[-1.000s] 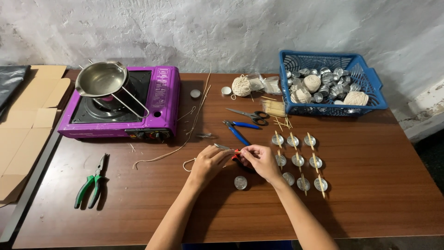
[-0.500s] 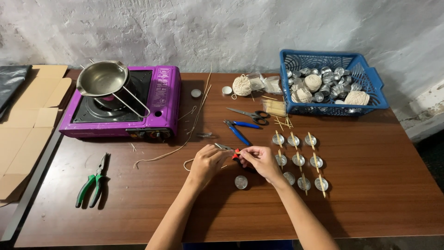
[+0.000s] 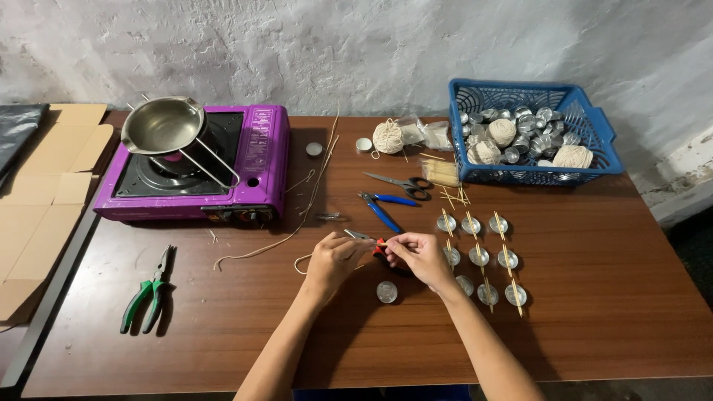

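My left hand (image 3: 332,256) and my right hand (image 3: 418,255) meet over the middle of the wooden table (image 3: 609,297). Between them they pinch a thin pale string (image 3: 300,261) and a small tool with a red handle (image 3: 379,245); which hand holds the tool I cannot tell. A small round metal cup (image 3: 386,292) lies on the table just below my hands. To the right stand rows of metal cups (image 3: 479,256) with thin wooden sticks laid across them.
A purple gas stove (image 3: 256,167) with a steel pot (image 3: 162,126) stands at the back left. Green pliers (image 3: 148,290), blue pliers (image 3: 380,209) and scissors (image 3: 399,183) lie about. A blue basket (image 3: 590,122) with cups and string balls stands at the back right. Cardboard (image 3: 37,193) lies left.
Both hands stay in the same place over the table, with only small finger movements on the string and tool.
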